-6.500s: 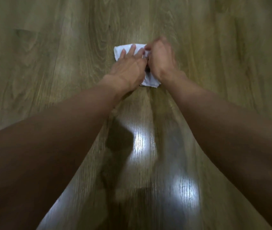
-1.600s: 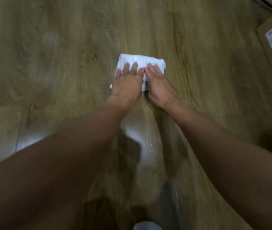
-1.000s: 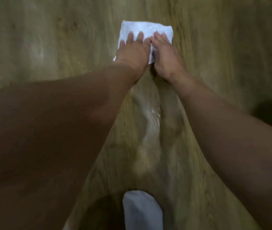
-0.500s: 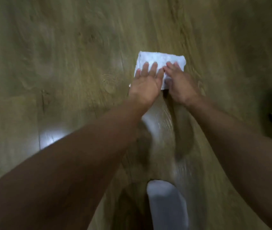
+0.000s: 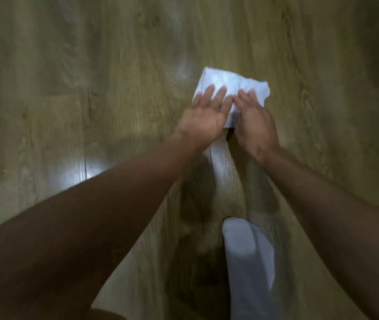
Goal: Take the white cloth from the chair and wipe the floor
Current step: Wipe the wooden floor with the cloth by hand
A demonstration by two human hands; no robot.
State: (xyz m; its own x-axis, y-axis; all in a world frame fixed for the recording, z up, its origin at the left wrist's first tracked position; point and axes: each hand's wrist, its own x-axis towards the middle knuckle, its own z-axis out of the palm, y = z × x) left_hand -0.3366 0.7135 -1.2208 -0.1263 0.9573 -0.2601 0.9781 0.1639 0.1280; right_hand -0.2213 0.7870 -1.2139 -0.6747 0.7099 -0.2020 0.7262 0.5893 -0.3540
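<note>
Lying crosswise, long axis left-right, white cloth [image 5: 232, 82] is being pressed to floor [image 5: 87, 88] by L hand [image 5: 203, 116] & R hand [image 5: 254, 122], both flat.

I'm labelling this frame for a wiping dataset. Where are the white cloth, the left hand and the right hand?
white cloth [image 5: 231, 82]: head view, bare far part beyond the fingertips.
left hand [image 5: 203, 118]: head view, back of the hand.
right hand [image 5: 255, 125]: head view, back of the hand.

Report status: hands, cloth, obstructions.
Hands flat: left hand, right hand, pressing folded white cloth on wooden floor. Behind them, pale grey-clad leg, apart from cloth.
</note>
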